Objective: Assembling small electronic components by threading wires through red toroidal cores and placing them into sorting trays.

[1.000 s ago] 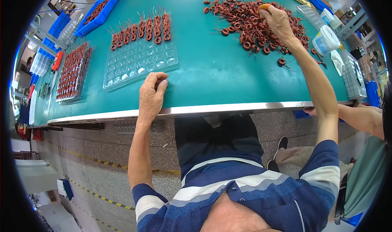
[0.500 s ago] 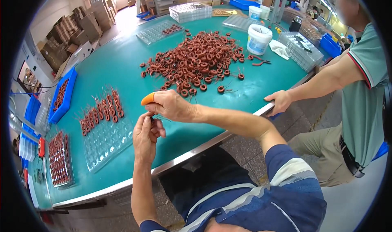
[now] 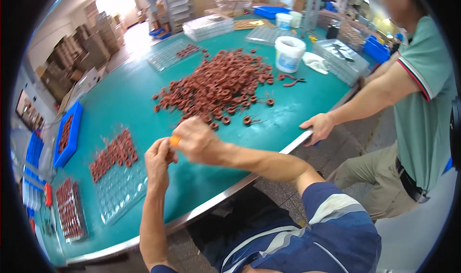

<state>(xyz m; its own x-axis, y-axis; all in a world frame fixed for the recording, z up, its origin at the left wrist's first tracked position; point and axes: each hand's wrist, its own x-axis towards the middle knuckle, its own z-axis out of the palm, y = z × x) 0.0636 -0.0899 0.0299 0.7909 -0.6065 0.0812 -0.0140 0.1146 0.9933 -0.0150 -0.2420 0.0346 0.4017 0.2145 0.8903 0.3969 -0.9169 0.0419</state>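
My left hand (image 3: 157, 160) is raised over the near part of the green table, its fingertips pinched together. Against it, my right hand (image 3: 197, 141) is curled closed and blurred, with an orange finger cover (image 3: 175, 141) on one finger. Whatever lies between the fingers is hidden. Just beyond my hands spreads a large heap of red-brown ring coils (image 3: 218, 83) with thin wire leads. Left of my left hand, a clear blister tray (image 3: 120, 193) has bare pockets at its near part, and upright coils (image 3: 115, 155) fill its far rows.
A filled coil tray (image 3: 71, 210) and a blue bin (image 3: 74, 147) sit at the left. Red-handled pliers (image 3: 291, 82) lie by a white bucket (image 3: 289, 56). At right, another person's hand (image 3: 319, 128) rests on the table edge (image 3: 297, 142). Clear trays (image 3: 209, 28) stand at the back.
Both hands have shifted left and come together, the right one lower. Wire leads seen at my fingers before are now out of sight. The whole view has shifted slightly.
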